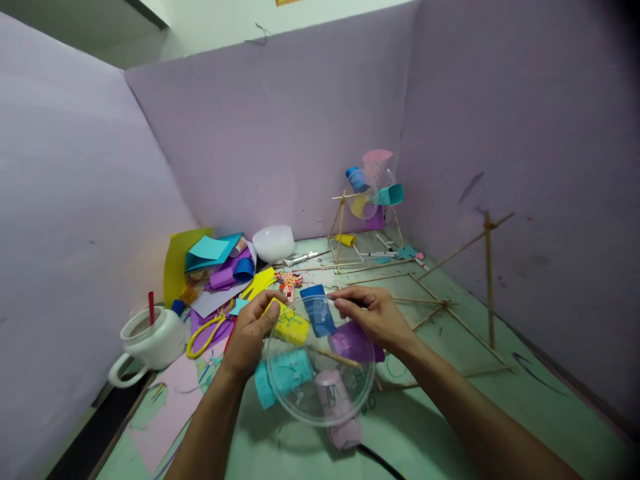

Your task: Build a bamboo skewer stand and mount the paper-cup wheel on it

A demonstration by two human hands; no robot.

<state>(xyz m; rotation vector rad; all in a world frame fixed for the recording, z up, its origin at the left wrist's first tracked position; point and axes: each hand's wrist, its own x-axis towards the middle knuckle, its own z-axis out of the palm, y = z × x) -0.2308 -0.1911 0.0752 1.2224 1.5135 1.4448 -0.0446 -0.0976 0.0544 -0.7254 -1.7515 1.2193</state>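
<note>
"Where is the clear disc [357, 392] being held?"
"Near the middle, above the green table [280, 460], with a wooden stick [343, 360] crossing its centre."
"And the left hand [253, 333]?"
"It is pinching the yellow cup [290, 325] between thumb and fingers, at the disc's far left."
"What is the right hand [375, 317] doing?"
"It is reaching beside the blue cup [319, 311] and the purple cup [356, 341]. Thumb and forefinger are nearly meeting; I cannot tell whether they are pinching anything."
"Anything beyond?"
"A similar wheel [369, 193] is standing far right, and a white pot [163, 343] is sitting left, holding a red straw [151, 308]."
</note>
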